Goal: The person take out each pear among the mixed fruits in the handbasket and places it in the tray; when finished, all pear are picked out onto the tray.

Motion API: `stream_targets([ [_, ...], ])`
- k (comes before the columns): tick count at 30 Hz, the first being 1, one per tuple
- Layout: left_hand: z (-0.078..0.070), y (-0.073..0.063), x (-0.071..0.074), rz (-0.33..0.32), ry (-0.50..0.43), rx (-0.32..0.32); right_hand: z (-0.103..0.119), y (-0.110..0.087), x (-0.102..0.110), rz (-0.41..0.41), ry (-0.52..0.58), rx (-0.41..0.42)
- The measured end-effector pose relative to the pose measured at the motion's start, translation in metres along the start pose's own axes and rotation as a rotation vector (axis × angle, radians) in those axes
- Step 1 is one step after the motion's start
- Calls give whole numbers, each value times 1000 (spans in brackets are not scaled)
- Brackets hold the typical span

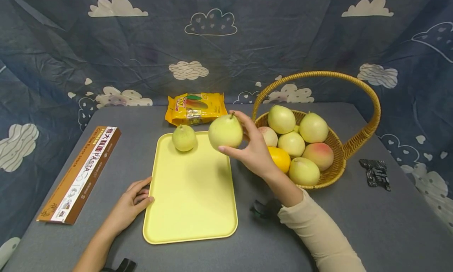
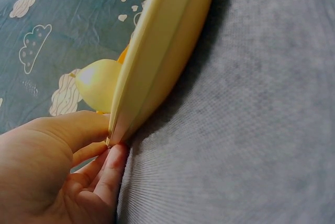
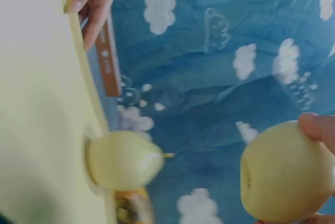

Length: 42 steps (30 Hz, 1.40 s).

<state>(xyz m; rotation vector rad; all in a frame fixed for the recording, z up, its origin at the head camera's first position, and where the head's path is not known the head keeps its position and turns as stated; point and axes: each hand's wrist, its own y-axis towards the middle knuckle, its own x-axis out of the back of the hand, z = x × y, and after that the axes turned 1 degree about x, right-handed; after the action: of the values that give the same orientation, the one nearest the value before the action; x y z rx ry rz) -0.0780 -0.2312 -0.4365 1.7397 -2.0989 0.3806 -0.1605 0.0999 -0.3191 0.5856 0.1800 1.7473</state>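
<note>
A yellow-green pear is held up above the far right part of the yellow tray. My right hand grips it from the right, thumb below and fingers behind. In the right wrist view the held pear shows its dimpled base. Another pear stands upright on the tray's far left corner. My left hand pinches the tray's left rim; the left wrist view shows the thumb of the left hand over the rim and fingers beneath it.
Right of the tray stands a wicker basket with a tall handle, holding several pears, peaches and a yellow-orange fruit. A yellow snack bag lies behind the tray. A long pasta box is at left, a small black packet at right.
</note>
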Motion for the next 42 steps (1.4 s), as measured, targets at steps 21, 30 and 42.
stream_targets([
  [21,1,0,-1,-4,4,-21,-98,43,-61,83,-128,-235],
  [30,1,0,0,-7,16,-21,-106,48,-63,116,-144,-245],
  [42,-1,0,-1,-5,7,-3,-93,43,-58,124,-147,-212],
])
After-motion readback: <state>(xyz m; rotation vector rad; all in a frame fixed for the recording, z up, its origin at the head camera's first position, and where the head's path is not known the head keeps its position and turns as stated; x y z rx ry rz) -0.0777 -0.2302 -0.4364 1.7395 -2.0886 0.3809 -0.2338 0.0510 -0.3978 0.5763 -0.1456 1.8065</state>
